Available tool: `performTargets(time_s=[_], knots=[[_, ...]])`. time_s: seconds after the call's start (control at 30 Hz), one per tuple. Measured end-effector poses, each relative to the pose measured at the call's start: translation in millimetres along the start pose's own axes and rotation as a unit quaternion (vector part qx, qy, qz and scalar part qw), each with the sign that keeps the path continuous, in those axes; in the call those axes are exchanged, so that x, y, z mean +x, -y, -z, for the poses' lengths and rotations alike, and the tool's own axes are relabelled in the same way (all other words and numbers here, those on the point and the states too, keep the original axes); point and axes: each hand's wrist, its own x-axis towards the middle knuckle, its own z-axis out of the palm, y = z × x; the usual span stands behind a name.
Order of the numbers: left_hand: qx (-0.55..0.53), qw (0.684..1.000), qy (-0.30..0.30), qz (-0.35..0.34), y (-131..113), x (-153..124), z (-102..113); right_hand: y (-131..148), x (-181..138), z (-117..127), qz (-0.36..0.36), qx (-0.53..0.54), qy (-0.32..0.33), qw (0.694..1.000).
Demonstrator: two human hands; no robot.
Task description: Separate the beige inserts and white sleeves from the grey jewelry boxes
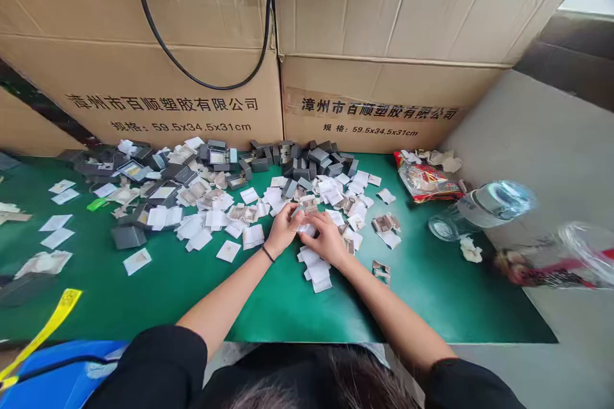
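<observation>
My left hand (284, 230) and my right hand (327, 239) meet at the middle of the green table, fingertips bent inward. Between them is a small folded paper insert (311, 209), brownish on top and partly covered by my fingers. A bit of grey shows at my left fingertips, too small to name. Just below my right hand, white folded paper inserts (316, 271) lie in an overlapping row. More white paper pieces (330, 190) are scattered behind both hands. Small dark grey boxes (319, 155) are heaped beyond them, against the cartons.
Large cardboard cartons (192, 83) wall off the back, with a black cable (192, 77) hanging down. To the right are a red snack bag (425, 179) and a clear plastic bottle (480, 208) on its side. Grey boxes and papers spread over the left of the green table (182, 300).
</observation>
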Motion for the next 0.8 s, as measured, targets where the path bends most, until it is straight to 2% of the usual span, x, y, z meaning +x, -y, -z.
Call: performTargets(time_s=[0.3, 0.53, 0.8], knots=[[-0.058, 0.998, 0.001, 0.028, -8.9, -1.4, -1.7, 3.6, -1.7, 3.6, 0.02, -0.1, 0.033, 0.994], [-0.043, 0.999, 0.015, 0.005, -5.6, -1.6, -1.0, 6.0, 0.4, -0.2, -0.006, -0.14, 0.032, 0.99], [-0.053, 0.998, 0.005, 0.013, -7.0, -2.6, -2.5, 8.3, 0.6, -13.1, 0.005, -0.271, 0.029, 0.962]])
